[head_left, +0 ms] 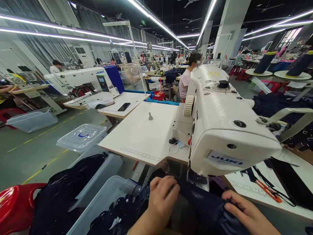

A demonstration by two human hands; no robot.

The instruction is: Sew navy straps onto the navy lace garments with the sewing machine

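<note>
A dark navy piece of fabric stretches between my hands, just below the head of a white JUKI sewing machine. My left hand has its fingers curled over the fabric's left part, fingertips partly hidden. At the other end, my right hand grips the cloth between thumb and fingers, where it bunches up. Part of the fabric lies under the machine's needle area, which I cannot see clearly. Left of my left hand, a plastic bin holds more navy pieces with loops and straps.
On the right worktop lie orange-handled scissors and a black flat object. A phone rests on the table to the left. A red stool and a lidded clear box stand on the left. A co-worker sits behind the machine.
</note>
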